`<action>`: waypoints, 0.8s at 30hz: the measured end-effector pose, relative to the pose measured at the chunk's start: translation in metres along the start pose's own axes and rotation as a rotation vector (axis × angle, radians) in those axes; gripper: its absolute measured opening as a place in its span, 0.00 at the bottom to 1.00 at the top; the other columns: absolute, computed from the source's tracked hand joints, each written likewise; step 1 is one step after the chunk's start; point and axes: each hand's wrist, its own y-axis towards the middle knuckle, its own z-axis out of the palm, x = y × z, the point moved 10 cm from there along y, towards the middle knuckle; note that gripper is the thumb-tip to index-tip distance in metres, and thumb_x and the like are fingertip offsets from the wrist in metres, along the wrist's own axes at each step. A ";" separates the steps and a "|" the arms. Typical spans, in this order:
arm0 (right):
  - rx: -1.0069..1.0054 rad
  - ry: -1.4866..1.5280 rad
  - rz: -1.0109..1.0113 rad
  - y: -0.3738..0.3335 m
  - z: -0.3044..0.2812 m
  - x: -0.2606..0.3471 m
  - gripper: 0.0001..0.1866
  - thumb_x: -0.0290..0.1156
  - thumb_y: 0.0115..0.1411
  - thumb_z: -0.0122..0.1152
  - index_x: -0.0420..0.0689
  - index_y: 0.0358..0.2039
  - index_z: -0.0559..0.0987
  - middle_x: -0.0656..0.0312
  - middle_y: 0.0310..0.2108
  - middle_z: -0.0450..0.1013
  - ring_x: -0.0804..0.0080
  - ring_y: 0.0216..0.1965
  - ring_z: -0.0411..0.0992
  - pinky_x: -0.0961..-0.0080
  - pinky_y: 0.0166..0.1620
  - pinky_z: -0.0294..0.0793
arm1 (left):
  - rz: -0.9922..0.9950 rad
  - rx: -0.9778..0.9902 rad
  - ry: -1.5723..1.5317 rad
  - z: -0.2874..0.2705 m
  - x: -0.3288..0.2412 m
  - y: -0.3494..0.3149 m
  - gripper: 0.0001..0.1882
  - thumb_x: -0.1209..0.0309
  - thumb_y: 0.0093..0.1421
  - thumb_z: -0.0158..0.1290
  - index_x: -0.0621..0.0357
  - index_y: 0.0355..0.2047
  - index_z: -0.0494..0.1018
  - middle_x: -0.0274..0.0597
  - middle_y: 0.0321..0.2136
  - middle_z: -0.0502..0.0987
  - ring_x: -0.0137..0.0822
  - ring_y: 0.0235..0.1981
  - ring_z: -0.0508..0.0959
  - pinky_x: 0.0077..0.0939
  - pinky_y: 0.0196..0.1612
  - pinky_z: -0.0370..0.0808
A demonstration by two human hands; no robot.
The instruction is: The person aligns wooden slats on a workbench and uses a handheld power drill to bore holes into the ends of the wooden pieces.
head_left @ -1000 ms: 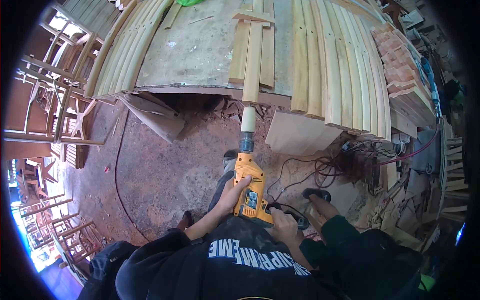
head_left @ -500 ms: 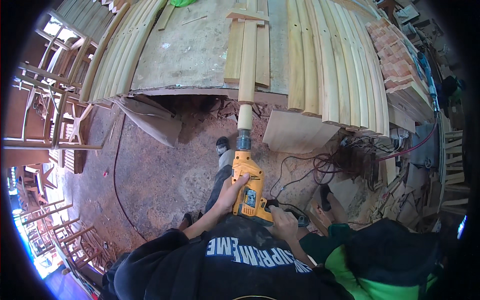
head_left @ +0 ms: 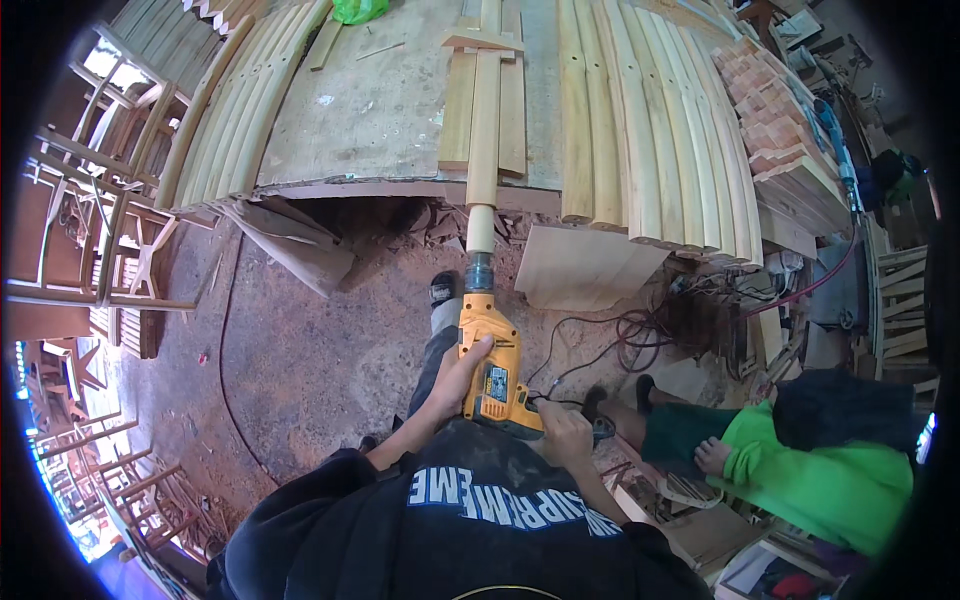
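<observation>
A yellow power drill [head_left: 492, 350] is pressed against my body, its chuck toward the workbench. My left hand [head_left: 463, 378] wraps the drill body from the left, thumb on top. On the handle at the drill's right rear, my right hand [head_left: 566, 432] is closed, its fingers partly hidden. A pale cylindrical piece [head_left: 481, 230] sits between the chuck and the end of a wooden bar [head_left: 484, 135], in line with both. That bar lies on boards [head_left: 456, 120] on the bench, under a wooden crosspiece [head_left: 482, 41].
Shaped wooden slats lie side by side on the workbench [head_left: 350, 140], left [head_left: 262, 100] and right [head_left: 650, 130]. Stacked wood blocks [head_left: 775, 110] stand farther right. Cables [head_left: 640, 335] coil on the floor. Chair frames [head_left: 110, 230] stand at left. A person in green [head_left: 815, 470] is close on my right.
The view has shifted slightly, moving the bench and drill a little left in the picture. The person in green has moved right and a hand of theirs now shows. My grip is unchanged.
</observation>
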 end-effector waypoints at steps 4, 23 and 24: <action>0.020 0.040 0.069 0.003 -0.004 0.004 0.30 0.46 0.39 0.71 0.44 0.41 0.72 0.59 0.33 0.72 0.60 0.27 0.73 0.68 0.30 0.71 | -0.008 0.009 -0.011 -0.001 0.003 0.000 0.22 0.59 0.61 0.52 0.64 0.47 0.66 0.41 0.34 0.75 0.32 0.33 0.78 0.26 0.36 0.77; -0.003 0.019 -0.136 -0.025 0.009 0.017 0.39 0.49 0.41 0.68 0.43 0.52 0.67 0.56 0.34 0.72 0.58 0.29 0.71 0.69 0.32 0.70 | 0.212 -0.091 0.036 -0.030 0.018 -0.041 0.23 0.63 0.59 0.54 0.66 0.49 0.66 0.43 0.40 0.75 0.33 0.39 0.76 0.29 0.43 0.74; 0.111 0.019 -0.166 -0.009 0.012 0.024 0.39 0.48 0.43 0.67 0.43 0.54 0.66 0.55 0.32 0.73 0.57 0.28 0.72 0.67 0.31 0.71 | 0.221 -0.117 -0.024 -0.042 0.011 -0.039 0.22 0.63 0.59 0.54 0.66 0.48 0.66 0.43 0.39 0.75 0.33 0.38 0.77 0.29 0.42 0.74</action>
